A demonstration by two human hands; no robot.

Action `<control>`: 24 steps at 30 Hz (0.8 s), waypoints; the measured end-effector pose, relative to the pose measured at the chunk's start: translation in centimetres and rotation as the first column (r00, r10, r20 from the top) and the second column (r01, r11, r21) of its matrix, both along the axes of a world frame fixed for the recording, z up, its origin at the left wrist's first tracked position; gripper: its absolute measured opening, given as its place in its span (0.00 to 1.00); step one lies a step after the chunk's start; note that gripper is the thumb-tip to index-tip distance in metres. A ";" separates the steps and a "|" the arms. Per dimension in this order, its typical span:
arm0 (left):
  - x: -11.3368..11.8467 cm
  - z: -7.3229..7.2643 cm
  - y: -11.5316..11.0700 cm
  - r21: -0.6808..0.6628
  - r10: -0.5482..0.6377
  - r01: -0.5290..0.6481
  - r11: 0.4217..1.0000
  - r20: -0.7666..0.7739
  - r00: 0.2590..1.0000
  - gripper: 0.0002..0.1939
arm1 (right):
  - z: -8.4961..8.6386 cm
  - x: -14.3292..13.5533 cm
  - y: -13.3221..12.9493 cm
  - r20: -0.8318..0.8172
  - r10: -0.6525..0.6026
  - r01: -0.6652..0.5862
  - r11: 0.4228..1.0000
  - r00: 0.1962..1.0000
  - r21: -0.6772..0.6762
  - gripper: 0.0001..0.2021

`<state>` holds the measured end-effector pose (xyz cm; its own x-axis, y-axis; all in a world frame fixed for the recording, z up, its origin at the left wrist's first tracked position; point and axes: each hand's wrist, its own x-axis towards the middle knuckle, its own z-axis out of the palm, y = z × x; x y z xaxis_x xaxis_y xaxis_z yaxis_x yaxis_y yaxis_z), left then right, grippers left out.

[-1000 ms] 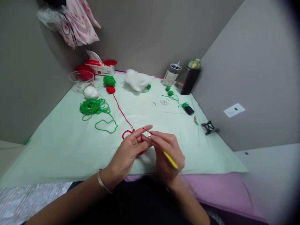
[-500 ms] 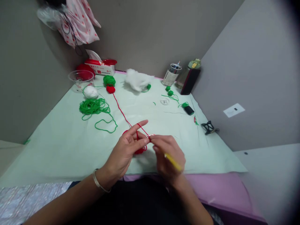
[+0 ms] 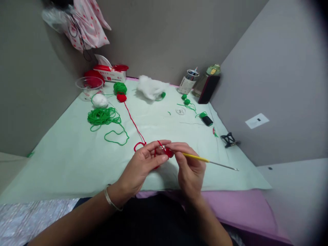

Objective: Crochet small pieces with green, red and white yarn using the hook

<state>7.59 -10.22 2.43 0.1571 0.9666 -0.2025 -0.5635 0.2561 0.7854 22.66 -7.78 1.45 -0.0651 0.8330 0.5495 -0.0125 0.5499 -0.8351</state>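
My left hand pinches a small red crochet piece between thumb and fingers, with red yarn looped over its forefinger. That strand runs back to a red yarn ball on the table. My right hand grips a yellow-handled crochet hook; its far metal end points right, while the working tip is at the red piece, partly hidden by fingers. Both hands meet over the front of the table. A loose red loop lies just behind my left hand.
A green yarn coil, white ball, clear tub and tissue box are at left. White stuffing lies at the back. To the right are a pen can, bottle, phone and black clip.
The hook has swung from pointing toward me to pointing right. My left forefinger has lowered, both hands have shifted slightly right, and the red piece shows more between them.
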 end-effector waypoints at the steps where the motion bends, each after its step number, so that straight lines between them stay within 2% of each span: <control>1: 0.0 -0.1 0.0 0.013 0.001 -0.001 1.000 -0.028 1.000 0.18 | 0.0 0.0 -0.1 0.006 -0.005 0.005 1.000 1.000 0.002 0.11; 3: 0.0 -0.1 0.0 0.015 0.015 -0.014 1.000 -0.073 0.997 0.18 | -0.3 0.1 -0.3 0.056 -0.004 0.003 1.000 0.998 0.029 0.13; 5: 0.0 -0.2 0.2 -0.004 0.037 -0.038 0.999 -0.058 0.998 0.21 | -0.7 0.2 -0.5 0.189 -0.059 0.031 0.988 0.980 0.152 0.15; 7: 0.1 -0.2 0.3 -0.053 0.033 -0.033 0.998 0.017 0.999 0.24 | -1.2 0.2 -0.7 0.311 -0.183 0.069 0.936 0.933 0.345 0.20; 9: 0.2 -0.2 0.4 -0.112 0.007 0.006 0.994 0.115 0.993 0.24 | -1.5 0.2 -0.8 0.329 -0.256 0.098 0.898 0.909 0.428 0.22; 11: 0.1 -0.2 0.5 -0.157 -0.013 0.043 0.987 0.188 0.982 0.22 | -1.4 0.3 -0.8 0.266 -0.208 0.112 0.936 0.941 0.334 0.20; 14: -0.3 0.0 0.5 -0.170 -0.008 0.044 0.985 0.204 0.979 0.20 | -0.6 0.4 -0.6 0.044 -0.116 0.113 0.991 0.992 0.066 0.13; 16: -0.5 0.1 0.5 -0.158 -0.002 0.029 0.987 0.165 0.986 0.20 | -0.1 0.5 -0.3 -0.135 -0.050 0.038 0.995 0.990 -0.087 0.10; 18: -0.4 0.1 0.4 -0.135 0.011 0.005 0.991 0.118 0.993 0.19 | 0.2 0.4 0.0 -0.280 0.039 -0.097 0.976 0.959 -0.196 0.07; 21: -0.1 0.0 0.2 -0.088 0.041 -0.035 0.996 0.067 0.997 0.19 | 0.1 0.2 0.3 -0.384 0.109 -0.220 0.941 0.917 -0.258 0.07; 24: 0.2 0.0 0.2 -0.066 0.037 -0.034 0.997 0.047 0.998 0.18 | -0.2 0.1 0.3 -0.378 0.096 -0.204 0.945 0.921 -0.257 0.06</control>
<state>7.83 -10.06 2.41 0.1339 0.9566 -0.2587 -0.6100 0.2853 0.7393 22.75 -7.44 1.21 -0.0474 0.9529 0.2996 -0.4017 0.2564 -0.8791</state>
